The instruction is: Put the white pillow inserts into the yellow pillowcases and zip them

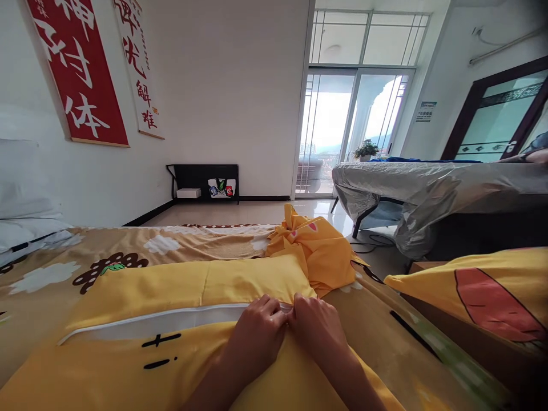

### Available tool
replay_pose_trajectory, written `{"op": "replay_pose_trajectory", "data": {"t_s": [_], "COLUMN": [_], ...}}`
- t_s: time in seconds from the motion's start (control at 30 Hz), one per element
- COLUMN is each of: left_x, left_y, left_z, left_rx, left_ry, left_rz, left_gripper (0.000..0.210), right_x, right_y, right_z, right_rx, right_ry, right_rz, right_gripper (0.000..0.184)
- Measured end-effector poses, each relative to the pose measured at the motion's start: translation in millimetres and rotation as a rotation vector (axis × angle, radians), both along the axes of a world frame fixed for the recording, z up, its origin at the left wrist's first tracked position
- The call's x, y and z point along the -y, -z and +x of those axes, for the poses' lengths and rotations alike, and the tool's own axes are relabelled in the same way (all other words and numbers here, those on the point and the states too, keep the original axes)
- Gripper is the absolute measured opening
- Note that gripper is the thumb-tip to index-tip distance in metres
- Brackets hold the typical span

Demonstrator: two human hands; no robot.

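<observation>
A yellow pillow cover (pixel 188 285) lies across the bed in front of me, plump with a white filling (pixel 180 324) that shows through its long gap. A white zipper (pixel 141 317) edges this gap, which stands apart from the left end up to my hands. My left hand (pixel 262 331) is closed on the zipper edge near the cover's right end. Close beside it, almost touching, my right hand (pixel 315 322) pinches the same edge. The zipper's slider is hidden by my fingers. Black printed marks (pixel 161 341) show on the near panel.
Beyond the pillow, a crumpled orange-yellow cloth (pixel 327 251) rests on the patterned bedsheet (pixel 226 240). Another yellow cover with a red patch (pixel 479 291) lies over a box at right. A plastic-covered table (pixel 385 177) stands behind, with another person's arm (pixel 533 155) at its edge.
</observation>
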State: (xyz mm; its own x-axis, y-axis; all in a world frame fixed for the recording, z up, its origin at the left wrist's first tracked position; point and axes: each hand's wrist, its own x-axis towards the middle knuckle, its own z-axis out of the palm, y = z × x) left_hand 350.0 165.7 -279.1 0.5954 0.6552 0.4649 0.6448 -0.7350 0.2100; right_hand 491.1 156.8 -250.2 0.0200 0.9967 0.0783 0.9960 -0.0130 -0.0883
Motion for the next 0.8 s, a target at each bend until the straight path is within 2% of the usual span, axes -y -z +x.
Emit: {"op": "replay_pose_trajectory", "data": {"t_s": [0.17,0.4,0.6,0.8], "left_x": [0.8,0.8,0.4,-0.1], "left_y": [0.1,-2.1,-1.5,-3.5], "left_z": [0.1,1.5,1.5,0.2], "left_rx": [0.013,0.105,0.133,0.105], "left_ry": [-0.02,-0.189,-0.181,-0.227], "left_rz": [-0.018,-0.179,-0.209,-0.236], "left_gripper": [0.019,0.02,0.019,0.015], "right_x": [1.1,-2.3,-1.7,-4.2], "right_y": [-3.2,-0.8,-1.9,2.0], "right_z": [-1.4,1.0,2.0,2.5], "right_rx": [0.011,0.018,-0.02,-0.046], "right_ry": [-0.011,-0.036,-0.029,-0.061], "right_rz": [-0.006,0.035,0.049,0.08], "right_gripper": [0.02,0.023,0.021,0.023]}}
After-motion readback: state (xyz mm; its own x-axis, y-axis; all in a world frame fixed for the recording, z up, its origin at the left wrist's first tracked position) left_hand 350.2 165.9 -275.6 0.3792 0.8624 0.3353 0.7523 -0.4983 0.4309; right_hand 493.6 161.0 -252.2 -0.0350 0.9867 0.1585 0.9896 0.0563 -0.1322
